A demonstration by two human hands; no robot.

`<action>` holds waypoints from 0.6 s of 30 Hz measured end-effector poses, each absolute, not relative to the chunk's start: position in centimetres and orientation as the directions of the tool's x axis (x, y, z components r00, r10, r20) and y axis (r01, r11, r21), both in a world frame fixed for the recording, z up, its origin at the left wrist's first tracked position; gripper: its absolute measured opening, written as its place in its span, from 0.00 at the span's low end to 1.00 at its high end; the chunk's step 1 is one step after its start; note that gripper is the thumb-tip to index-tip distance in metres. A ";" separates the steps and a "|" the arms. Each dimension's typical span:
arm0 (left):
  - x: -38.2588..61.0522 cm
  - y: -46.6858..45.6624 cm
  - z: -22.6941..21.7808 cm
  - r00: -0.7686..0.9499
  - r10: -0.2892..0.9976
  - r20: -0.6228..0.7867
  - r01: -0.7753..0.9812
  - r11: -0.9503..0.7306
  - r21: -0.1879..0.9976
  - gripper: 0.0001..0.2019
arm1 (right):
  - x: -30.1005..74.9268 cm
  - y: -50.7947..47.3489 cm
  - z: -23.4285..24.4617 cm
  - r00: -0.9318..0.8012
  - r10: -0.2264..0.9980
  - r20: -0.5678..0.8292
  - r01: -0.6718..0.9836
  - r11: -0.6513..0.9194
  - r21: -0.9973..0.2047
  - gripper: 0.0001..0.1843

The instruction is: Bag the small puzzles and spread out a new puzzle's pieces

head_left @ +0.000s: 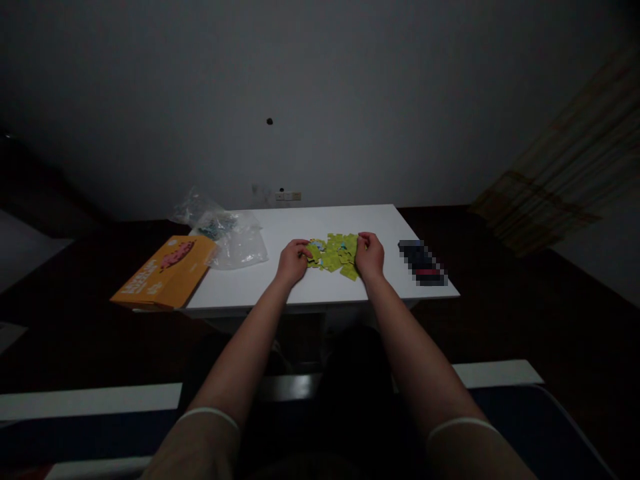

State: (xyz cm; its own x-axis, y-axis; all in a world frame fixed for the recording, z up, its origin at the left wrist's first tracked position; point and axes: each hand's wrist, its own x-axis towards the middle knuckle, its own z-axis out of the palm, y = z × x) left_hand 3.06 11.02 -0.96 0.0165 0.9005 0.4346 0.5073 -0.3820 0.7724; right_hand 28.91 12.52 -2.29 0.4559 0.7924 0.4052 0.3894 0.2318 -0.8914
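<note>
A pile of yellow-green puzzle pieces lies on the white table in front of me, with a few bluish pieces among them. At the pile's left edge, my left hand has its fingers curled, closed on a green piece. My right hand is at the right edge, thumb and fingers bent together on the green pieces there. Its palm side is turned away, so how many pieces it grips is hidden. One piece lies at the near side of the pile.
An orange puzzle box lies at the table's left edge, partly overhanging. Behind it is a clear plastic bag with dark teal pieces inside. A dark, pixelated object is on the right of the white table. A wall stands behind.
</note>
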 end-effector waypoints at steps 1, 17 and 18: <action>3.1 11.0 -0.9 0.011 0.902 0.432 0.511 -0.376 0.773 0.16 | 28.9 12.5 -2.3 0.453 0.792 0.409 0.394 0.234 -0.889 0.18; 2.9 11.8 -1.7 -0.176 0.923 0.342 0.520 -0.208 0.829 0.16 | 28.9 12.6 -2.7 0.379 0.792 0.479 0.406 0.322 -0.855 0.18; 2.9 11.8 -1.7 -0.189 0.923 0.336 0.512 -0.199 0.835 0.15 | 29.0 12.7 -2.8 0.373 0.790 0.486 0.412 0.329 -0.850 0.18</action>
